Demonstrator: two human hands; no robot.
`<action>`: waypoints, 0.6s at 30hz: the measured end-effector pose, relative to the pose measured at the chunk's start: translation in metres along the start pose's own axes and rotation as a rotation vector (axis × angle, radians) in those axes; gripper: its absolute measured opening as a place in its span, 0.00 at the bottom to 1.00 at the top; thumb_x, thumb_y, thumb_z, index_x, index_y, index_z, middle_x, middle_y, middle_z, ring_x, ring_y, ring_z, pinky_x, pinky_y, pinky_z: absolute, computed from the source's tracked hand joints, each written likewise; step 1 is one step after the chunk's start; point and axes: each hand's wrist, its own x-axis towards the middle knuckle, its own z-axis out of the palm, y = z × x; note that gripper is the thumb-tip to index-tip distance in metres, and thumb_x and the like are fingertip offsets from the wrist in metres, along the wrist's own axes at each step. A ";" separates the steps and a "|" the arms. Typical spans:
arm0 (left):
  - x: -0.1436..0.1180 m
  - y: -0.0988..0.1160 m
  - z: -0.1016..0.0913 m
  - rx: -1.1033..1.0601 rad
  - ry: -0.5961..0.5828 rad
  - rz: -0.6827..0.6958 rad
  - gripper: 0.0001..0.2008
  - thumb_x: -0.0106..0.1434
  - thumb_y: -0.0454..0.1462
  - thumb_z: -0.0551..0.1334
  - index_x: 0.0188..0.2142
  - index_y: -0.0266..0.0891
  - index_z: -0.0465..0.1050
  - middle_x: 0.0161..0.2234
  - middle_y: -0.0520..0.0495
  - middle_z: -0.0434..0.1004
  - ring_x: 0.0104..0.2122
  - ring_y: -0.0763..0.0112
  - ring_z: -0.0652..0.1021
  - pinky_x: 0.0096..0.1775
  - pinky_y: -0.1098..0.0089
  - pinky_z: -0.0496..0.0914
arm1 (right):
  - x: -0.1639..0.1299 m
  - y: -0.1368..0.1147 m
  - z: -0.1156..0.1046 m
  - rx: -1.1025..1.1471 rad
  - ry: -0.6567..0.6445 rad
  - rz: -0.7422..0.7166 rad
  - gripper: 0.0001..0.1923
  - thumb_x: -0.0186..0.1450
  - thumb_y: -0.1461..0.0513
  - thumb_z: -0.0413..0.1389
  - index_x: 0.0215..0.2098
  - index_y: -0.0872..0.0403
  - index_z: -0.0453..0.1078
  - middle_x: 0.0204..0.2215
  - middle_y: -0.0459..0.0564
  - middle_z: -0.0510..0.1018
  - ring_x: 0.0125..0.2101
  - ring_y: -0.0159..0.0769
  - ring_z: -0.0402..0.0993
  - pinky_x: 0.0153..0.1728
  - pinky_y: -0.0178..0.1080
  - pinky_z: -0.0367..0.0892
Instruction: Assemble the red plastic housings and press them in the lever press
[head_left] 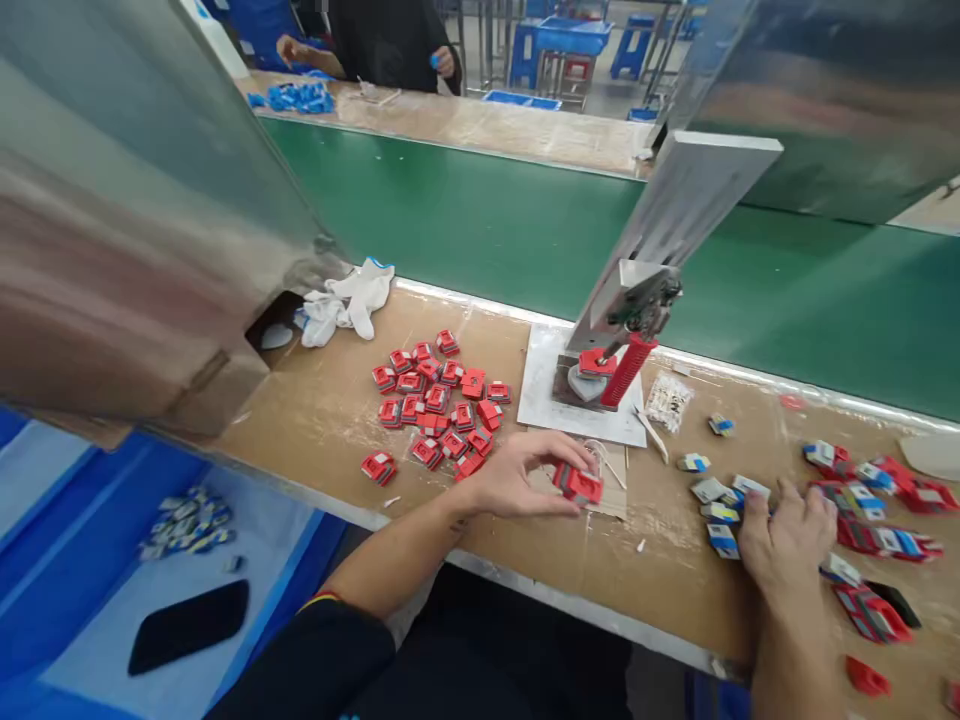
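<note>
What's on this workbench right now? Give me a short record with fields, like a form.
left hand: pinches one red part on the bench top
right hand: rests, fingers curled, on small white and blue pieces; whether it grips one cannot be told
red pile: loose red parts, left of the left hand
press: red handle, stands on a white sheet behind the hands
gloves: white, crumpled, at the bench's back edge
conveyor: green belt behind the bench
another person: at the far table

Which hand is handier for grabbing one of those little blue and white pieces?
Probably the right hand: it rests among the blue and white pieces, while the left hand holds a red part.
</note>
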 end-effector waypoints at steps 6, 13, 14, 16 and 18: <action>-0.007 0.018 0.002 0.018 -0.182 -0.041 0.14 0.57 0.39 0.78 0.41 0.41 0.82 0.45 0.34 0.87 0.46 0.53 0.87 0.50 0.55 0.82 | 0.014 -0.023 -0.012 0.026 -0.053 -0.029 0.37 0.72 0.37 0.41 0.60 0.54 0.70 0.60 0.73 0.73 0.67 0.67 0.65 0.65 0.75 0.59; -0.003 0.008 -0.003 -0.001 -0.011 -0.101 0.12 0.54 0.36 0.78 0.39 0.42 0.85 0.41 0.36 0.88 0.42 0.55 0.88 0.45 0.59 0.84 | 0.019 -0.027 -0.007 -0.011 -0.152 0.022 0.32 0.77 0.43 0.38 0.62 0.55 0.68 0.57 0.65 0.77 0.60 0.49 0.74 0.62 0.57 0.71; -0.003 0.009 -0.002 -0.001 -0.012 -0.101 0.12 0.54 0.35 0.78 0.38 0.42 0.85 0.40 0.37 0.88 0.42 0.55 0.88 0.44 0.60 0.84 | 0.017 -0.028 -0.008 -0.001 -0.168 0.013 0.32 0.77 0.44 0.39 0.64 0.55 0.66 0.60 0.65 0.76 0.62 0.48 0.73 0.64 0.56 0.69; -0.002 0.011 0.000 0.012 -0.003 -0.128 0.12 0.53 0.36 0.79 0.37 0.42 0.84 0.40 0.37 0.88 0.41 0.56 0.88 0.42 0.61 0.85 | 0.013 -0.030 -0.017 0.034 -0.176 0.022 0.32 0.77 0.45 0.40 0.67 0.56 0.64 0.64 0.66 0.72 0.66 0.49 0.68 0.67 0.58 0.66; -0.001 0.013 0.001 0.037 0.028 -0.175 0.13 0.51 0.38 0.80 0.35 0.41 0.84 0.40 0.37 0.87 0.40 0.56 0.88 0.43 0.60 0.85 | 0.014 -0.031 -0.030 0.092 -0.188 0.067 0.32 0.76 0.46 0.42 0.68 0.57 0.62 0.65 0.68 0.72 0.66 0.52 0.69 0.66 0.61 0.66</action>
